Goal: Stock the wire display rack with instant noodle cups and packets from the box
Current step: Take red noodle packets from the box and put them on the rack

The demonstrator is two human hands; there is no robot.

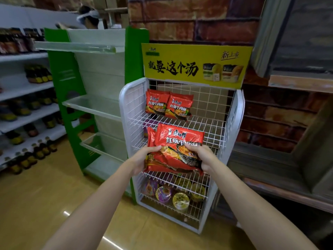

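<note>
A white wire display rack with a yellow header sign stands ahead of me. Two red noodle packets lean upright at the left of its top shelf. Both my hands hold a stack of red noodle packets in front of the rack's middle tier. My left hand grips the stack's left edge and my right hand grips its right lower corner. Several purple and yellow noodle cups lie in the lower shelf. The box is out of view.
A green shelving unit with bare glass shelves stands just left of the rack. Store shelves with dark bottles run along the far left. A brick-pattern wall and a wooden ledge are on the right. A person's head shows behind the green unit.
</note>
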